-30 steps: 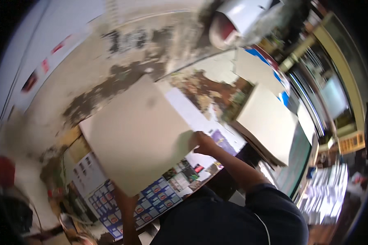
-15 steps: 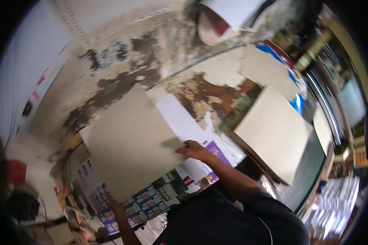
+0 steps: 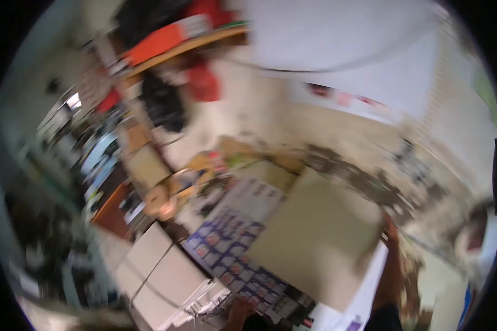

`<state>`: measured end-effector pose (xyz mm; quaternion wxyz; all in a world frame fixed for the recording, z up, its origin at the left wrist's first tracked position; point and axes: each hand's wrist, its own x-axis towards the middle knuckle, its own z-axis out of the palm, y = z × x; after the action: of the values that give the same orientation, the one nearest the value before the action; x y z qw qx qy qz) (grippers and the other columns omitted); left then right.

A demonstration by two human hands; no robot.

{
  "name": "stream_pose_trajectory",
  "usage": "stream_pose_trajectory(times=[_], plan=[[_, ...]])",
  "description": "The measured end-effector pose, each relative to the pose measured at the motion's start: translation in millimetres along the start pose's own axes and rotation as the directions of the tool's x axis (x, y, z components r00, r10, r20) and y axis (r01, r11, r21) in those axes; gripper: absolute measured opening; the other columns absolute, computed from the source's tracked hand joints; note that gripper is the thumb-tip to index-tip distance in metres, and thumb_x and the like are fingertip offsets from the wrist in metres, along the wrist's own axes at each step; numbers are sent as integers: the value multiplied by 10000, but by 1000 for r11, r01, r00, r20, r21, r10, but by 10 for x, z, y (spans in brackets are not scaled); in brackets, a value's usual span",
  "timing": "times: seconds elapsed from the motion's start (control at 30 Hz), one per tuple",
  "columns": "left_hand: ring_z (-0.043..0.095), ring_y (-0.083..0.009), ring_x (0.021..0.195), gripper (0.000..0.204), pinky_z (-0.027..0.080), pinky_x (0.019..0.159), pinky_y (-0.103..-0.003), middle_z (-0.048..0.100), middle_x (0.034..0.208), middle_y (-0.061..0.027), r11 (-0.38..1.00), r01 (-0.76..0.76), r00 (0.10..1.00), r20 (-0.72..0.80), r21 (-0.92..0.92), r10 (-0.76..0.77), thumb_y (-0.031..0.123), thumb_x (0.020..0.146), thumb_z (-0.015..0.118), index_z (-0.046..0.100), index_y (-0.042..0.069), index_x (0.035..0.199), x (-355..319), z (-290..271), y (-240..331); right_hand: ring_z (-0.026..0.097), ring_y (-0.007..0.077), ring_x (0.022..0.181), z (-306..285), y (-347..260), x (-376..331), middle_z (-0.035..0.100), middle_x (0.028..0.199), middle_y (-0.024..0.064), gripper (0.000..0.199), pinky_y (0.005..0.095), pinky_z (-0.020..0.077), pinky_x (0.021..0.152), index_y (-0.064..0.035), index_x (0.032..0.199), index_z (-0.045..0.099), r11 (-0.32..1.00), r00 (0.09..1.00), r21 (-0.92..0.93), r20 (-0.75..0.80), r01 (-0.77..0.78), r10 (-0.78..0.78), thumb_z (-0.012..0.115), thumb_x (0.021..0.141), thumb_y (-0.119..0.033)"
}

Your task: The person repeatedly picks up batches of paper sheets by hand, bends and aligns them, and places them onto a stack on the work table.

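Observation:
A large beige cardboard sheet (image 3: pixel 315 243) fills the lower middle of the blurred head view, lying tilted over a table. My right hand (image 3: pixel 391 233) grips the sheet's right edge, with the forearm rising from the lower edge of the picture. My left hand (image 3: pixel 238 313) shows only as a brown blur at the bottom, beside a printed sheet of small blue and purple squares (image 3: pixel 226 251). Whether it holds anything is hidden by the blur.
White boxes (image 3: pixel 160 276) with a thin cord across them stand at the lower left. A cluttered shelf (image 3: pixel 94 160) runs along the left. Red and orange things (image 3: pixel 171 41) sit on a high shelf. A stained wall (image 3: pixel 370 182) lies behind the sheet.
The view has swung sharply to the left, so the cardboard sheet now sits lower right. My right hand has shifted from the sheet's near edge to its right edge.

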<state>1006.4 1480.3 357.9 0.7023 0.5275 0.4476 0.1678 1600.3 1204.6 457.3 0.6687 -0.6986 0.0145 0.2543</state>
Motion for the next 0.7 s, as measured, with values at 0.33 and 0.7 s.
stream_pose_trajectory(times=[0.33, 0.7], plan=[[640, -303, 1037, 474, 515, 876, -499, 637, 1163, -95, 861, 314, 931, -47, -401, -362, 372, 925, 659, 501, 93, 1275, -708, -108, -334, 471, 260, 1226, -626, 406, 1012, 516, 1374, 44, 747, 500, 438, 887, -209, 1390, 503, 985, 993, -136, 39, -105, 111, 683, 786, -611], [578, -295, 1161, 693, 453, 992, -463, 544, 1350, -152, 969, 242, 937, 248, 40, -245, 524, 948, 555, 401, 48, 1428, 78, -275, -751, 520, 262, 1207, 301, 1315, -2626, 519, 1368, 131, 774, 466, 462, 959, -16, 1442, 416, 994, 994, 17, -6, -110, 111, 536, 924, -579]])
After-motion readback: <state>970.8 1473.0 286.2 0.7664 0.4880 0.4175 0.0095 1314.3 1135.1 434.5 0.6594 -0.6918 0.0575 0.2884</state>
